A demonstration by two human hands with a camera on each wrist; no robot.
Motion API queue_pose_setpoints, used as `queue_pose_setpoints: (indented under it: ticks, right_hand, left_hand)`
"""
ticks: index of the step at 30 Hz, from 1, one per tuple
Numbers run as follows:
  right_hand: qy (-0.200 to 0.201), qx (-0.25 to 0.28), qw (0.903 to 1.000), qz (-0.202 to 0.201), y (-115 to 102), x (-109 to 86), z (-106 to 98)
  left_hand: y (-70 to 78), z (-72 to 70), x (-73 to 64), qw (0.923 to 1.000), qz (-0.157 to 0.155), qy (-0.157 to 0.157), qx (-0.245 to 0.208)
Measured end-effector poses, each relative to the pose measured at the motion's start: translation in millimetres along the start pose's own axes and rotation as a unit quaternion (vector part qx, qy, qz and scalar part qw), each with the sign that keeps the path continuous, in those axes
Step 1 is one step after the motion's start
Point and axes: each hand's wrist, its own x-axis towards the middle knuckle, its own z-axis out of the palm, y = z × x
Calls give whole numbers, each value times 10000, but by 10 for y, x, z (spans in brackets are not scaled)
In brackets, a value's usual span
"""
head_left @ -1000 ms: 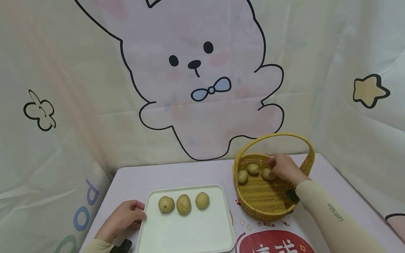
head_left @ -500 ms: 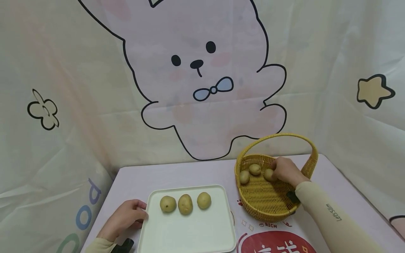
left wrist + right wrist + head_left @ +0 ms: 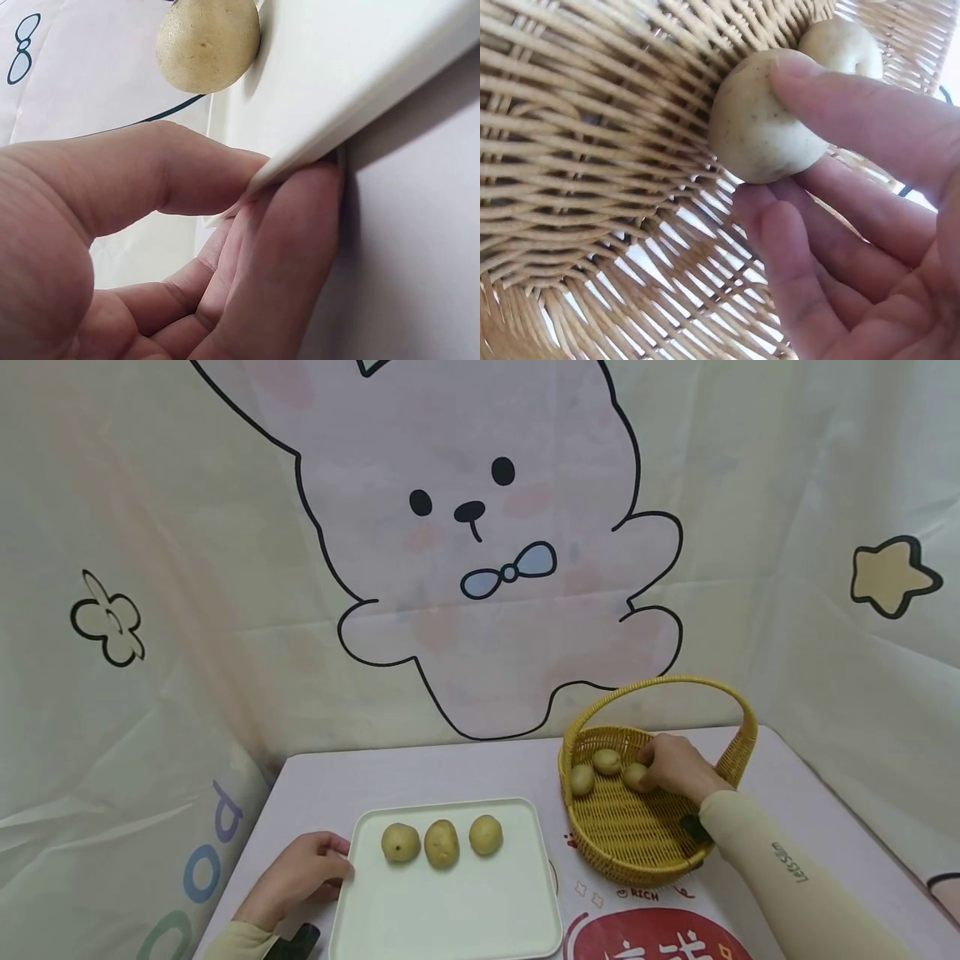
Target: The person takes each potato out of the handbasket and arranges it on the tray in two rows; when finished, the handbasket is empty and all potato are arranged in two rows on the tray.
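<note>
My right hand point(image 3: 678, 767) reaches into a woven wicker basket point(image 3: 628, 827) and pinches a potato point(image 3: 757, 124) between thumb and fingers. Two more potatoes lie at the basket's left and back, one at the wall point(image 3: 582, 780) and one behind it point(image 3: 606, 762). On the other side, my left hand point(image 3: 296, 875) grips the left rim of a white rectangular tray point(image 3: 450, 906); in the left wrist view the thumb is on top of the rim and a finger beneath. Three potatoes stand in a row along the tray's far part, the middle potato point(image 3: 442, 844) being longest.
The basket's tall handle point(image 3: 675, 679) arches over its opening, beside my right forearm. A pale cloth point(image 3: 322, 785) with red print point(image 3: 652, 935) covers the table. Printed fabric walls point(image 3: 480, 677) close off the back and sides.
The whole head view has shifted slightly, so everything appears a little further right. Both hands keep their places, the right on the potato and the left on the tray's rim.
</note>
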Motion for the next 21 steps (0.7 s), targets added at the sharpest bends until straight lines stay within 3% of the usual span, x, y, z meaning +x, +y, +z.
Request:
queue_pose_setpoints:
  ticks: [8, 21]
  right_hand:
    - [74, -59, 9999, -50, -145, -119, -51]
    - [580, 260, 9956, -691, -691, -815, -31]
  left_hand:
    - [0, -4, -5, 9999, -104, 45, 27]
    - [-17, -3, 2, 10000, 11, 41, 47]
